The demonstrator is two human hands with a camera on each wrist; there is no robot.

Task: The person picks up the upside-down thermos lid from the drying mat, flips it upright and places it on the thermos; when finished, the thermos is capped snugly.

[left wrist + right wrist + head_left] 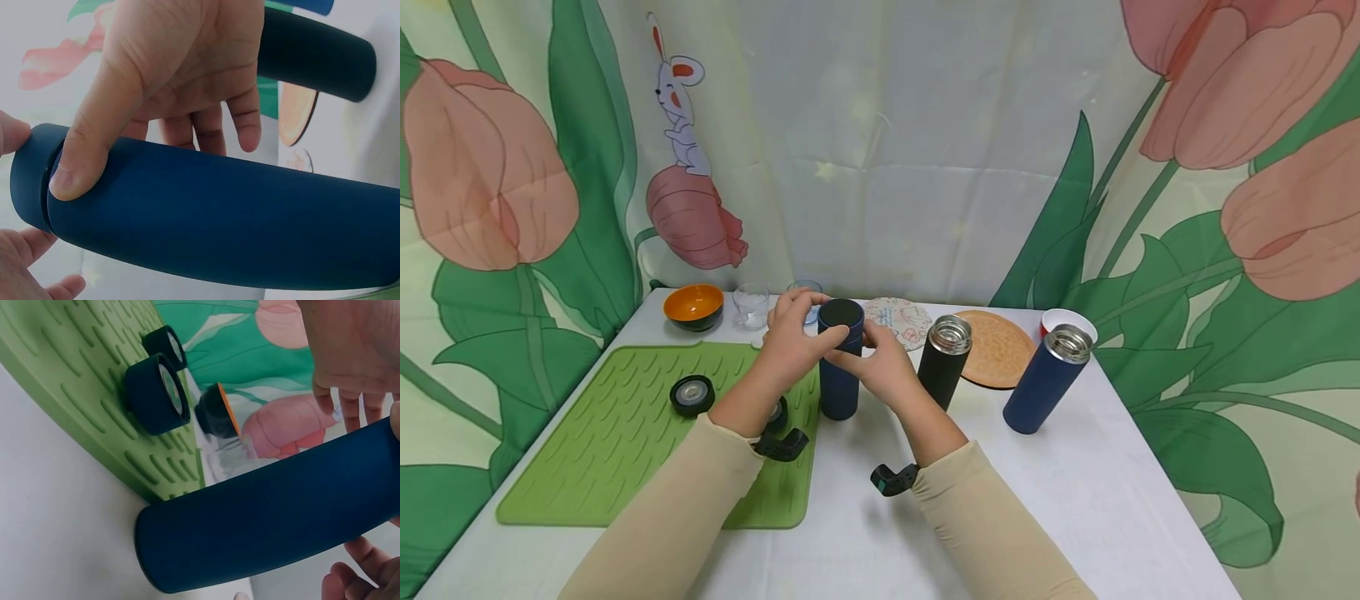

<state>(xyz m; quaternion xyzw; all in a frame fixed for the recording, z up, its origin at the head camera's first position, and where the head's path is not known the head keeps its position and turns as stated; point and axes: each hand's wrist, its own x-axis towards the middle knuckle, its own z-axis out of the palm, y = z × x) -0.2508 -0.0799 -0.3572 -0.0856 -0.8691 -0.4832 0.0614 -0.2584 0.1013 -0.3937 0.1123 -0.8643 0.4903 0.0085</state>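
Note:
A navy thermos bottle [838, 392] stands upright on the white table beside the green mat. My left hand [793, 337] reaches round its top and holds the cap [30, 178] between thumb and fingers. Just below, my right hand [887, 367] grips the upper body, its thumb [78, 169] lying along the seam. A thin dark gap runs between cap and body in the left wrist view. To the right stand a black thermos bottle [940, 371] and a blue thermos bottle [1045, 383], both without caps, their steel mouths showing.
Two dark caps, one round cap [692, 394] and another cap [156, 397] partly behind my left wrist, lie on the green mat [625, 433]. Along the back are an orange-lined bowl [693, 304], clear glasses [751, 307], a patterned disc [898, 321], a tan round board [1000, 346] and a white-and-red bowl [1071, 319].

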